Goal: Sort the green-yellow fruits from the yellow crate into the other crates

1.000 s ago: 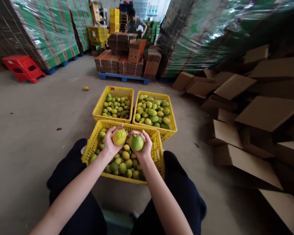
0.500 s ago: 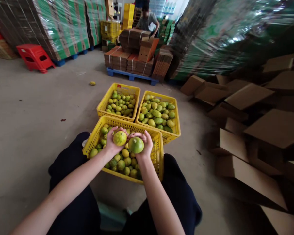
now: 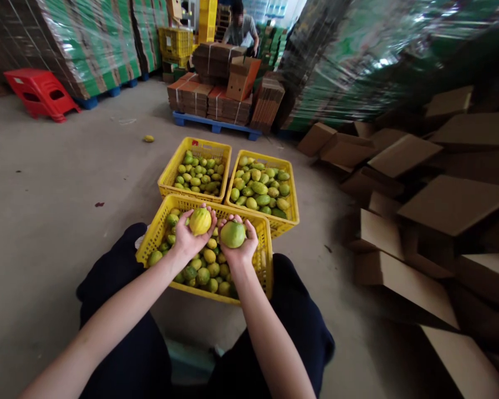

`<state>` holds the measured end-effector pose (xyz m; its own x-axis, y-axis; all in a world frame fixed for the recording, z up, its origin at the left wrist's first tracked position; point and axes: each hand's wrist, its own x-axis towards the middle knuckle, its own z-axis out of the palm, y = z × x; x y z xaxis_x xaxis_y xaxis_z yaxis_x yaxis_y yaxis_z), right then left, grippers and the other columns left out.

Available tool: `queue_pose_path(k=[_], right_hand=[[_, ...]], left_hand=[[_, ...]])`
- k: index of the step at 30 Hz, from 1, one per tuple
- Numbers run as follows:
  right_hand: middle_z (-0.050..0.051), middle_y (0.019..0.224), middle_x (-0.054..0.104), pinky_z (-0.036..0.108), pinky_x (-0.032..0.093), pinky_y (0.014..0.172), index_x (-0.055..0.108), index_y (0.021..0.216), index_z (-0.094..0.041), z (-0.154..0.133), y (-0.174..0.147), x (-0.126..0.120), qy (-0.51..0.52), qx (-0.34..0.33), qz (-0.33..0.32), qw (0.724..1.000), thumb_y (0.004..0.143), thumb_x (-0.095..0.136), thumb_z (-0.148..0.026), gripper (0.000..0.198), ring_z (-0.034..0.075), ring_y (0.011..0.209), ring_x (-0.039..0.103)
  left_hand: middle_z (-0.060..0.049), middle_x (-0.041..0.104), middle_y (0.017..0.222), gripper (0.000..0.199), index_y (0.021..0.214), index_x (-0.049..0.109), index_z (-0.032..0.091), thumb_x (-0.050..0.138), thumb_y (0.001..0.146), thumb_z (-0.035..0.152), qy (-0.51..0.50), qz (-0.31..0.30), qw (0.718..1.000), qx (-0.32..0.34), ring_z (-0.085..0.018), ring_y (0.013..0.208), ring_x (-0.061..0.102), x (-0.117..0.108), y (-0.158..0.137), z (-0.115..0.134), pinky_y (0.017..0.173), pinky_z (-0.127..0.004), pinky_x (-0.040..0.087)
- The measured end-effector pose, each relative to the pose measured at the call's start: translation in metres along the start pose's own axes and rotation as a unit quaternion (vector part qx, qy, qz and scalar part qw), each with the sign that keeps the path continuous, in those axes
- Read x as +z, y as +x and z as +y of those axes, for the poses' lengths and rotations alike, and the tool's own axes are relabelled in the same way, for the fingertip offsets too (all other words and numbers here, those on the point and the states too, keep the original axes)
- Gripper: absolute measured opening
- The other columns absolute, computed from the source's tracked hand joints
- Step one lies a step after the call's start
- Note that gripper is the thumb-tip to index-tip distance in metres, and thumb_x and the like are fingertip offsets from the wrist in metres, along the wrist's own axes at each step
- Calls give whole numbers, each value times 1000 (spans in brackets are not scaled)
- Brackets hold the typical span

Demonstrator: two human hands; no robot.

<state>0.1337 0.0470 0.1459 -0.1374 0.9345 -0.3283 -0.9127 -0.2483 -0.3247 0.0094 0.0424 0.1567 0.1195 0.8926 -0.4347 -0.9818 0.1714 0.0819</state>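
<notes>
My left hand [image 3: 186,239]: palm up, half-closed, fingers curled around 1 yellow, ribbed, rounded fruit [image 3: 200,221]. My right hand [image 3: 240,252]: palm up, half-closed, cupping 1 green, rounded fruit [image 3: 233,235]. Both fruits sit above the near yellow, perforated plastic crate [image 3: 268,263], between my dark-trousered legs [image 3: 303,310], holding loose green-yellow fruits [image 3: 209,256]. 2 yellow plastic fruit crates [image 3: 289,223] just beyond it. Red plastic stool [image 3: 41,93] far left on grey floor [image 3: 87,172].
</notes>
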Motion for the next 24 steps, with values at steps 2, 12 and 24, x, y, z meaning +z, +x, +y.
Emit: queue_pose_path(k=[2, 12, 24], right_hand=[[2, 76, 71, 32, 57, 81, 65, 76, -19, 0, 0, 0, 11, -5, 8, 1000, 78, 57, -29, 13, 16, 74, 67], [7, 95, 75, 45, 53, 95, 68, 94, -19, 3, -3, 3, -12, -12, -22, 1000, 78, 54, -32, 25, 25, 104, 67], [7, 98, 75, 51, 54, 93, 67, 98, -19, 9, -8, 4, -36, 15, -37, 999, 79, 54, -34, 28, 27, 103, 68]], left_hand=[[-8, 73, 87, 30, 109, 68, 15, 51, 85, 21, -4, 3, 1000, 9, -20, 82, 72, -1, 1, 0, 75, -33, 60], [-8, 72, 82, 31, 106, 69, 14, 48, 83, 19, -11, 69, 997, 33, -20, 76, 71, -2, 2, 0, 72, -33, 60], [-7, 73, 83, 35, 110, 68, 15, 45, 85, 19, -17, 74, 995, 66, -20, 78, 72, -5, -3, 25, 71, -31, 61]])
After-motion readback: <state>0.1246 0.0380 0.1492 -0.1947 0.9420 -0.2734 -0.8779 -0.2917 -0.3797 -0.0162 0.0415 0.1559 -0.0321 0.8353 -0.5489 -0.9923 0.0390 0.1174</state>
